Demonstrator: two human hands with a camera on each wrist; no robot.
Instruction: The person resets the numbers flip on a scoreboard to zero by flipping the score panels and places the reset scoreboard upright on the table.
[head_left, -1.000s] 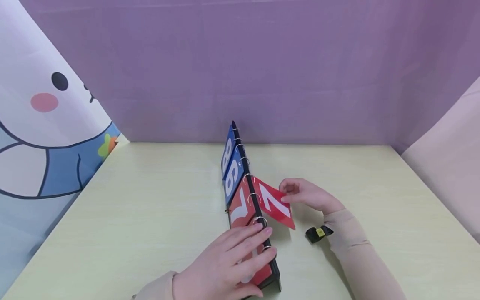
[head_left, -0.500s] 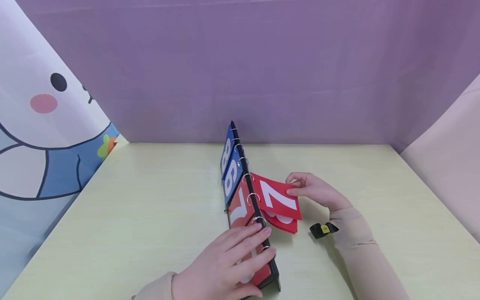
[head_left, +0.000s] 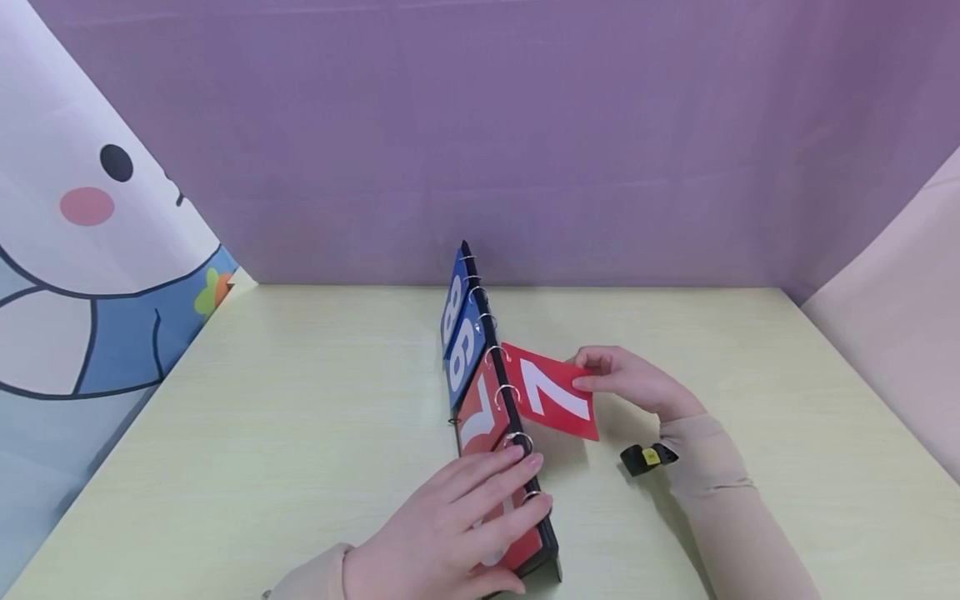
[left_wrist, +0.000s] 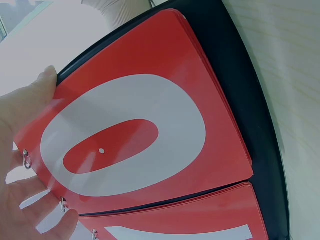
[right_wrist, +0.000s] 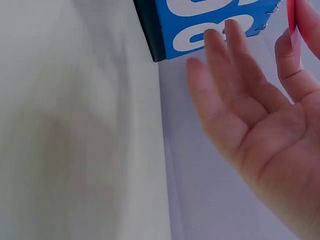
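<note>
A black flip scoreboard (head_left: 512, 410) with ringed number cards stands on the table, running away from me. My left hand (head_left: 442, 533) holds its near end, fingers over the top edge and thumb at the end. In the left wrist view a red card with a white 0 (left_wrist: 180, 55) faces up under that hand. On the scoreboard's right side my right hand (head_left: 630, 383) pinches the outer edge of a red card with a white 7 (head_left: 551, 404) between thumb and index finger. That card hangs from the rings, swung outward; the right hand's other fingers extend loosely.
Blue cards (head_left: 468, 321) hang at the scoreboard's far end, left side. The pale table (head_left: 300, 450) meets a purple cloth backdrop (head_left: 525, 150). A cartoon-printed cloth (head_left: 45, 333) hangs at left. A small black and yellow piece (head_left: 647, 457) is beside the right sleeve.
My right hand has moved slightly right and up, drawing the red 7 card further out. Another red card showed below it half a second ago and is now out of sight. The left hand stays put.
</note>
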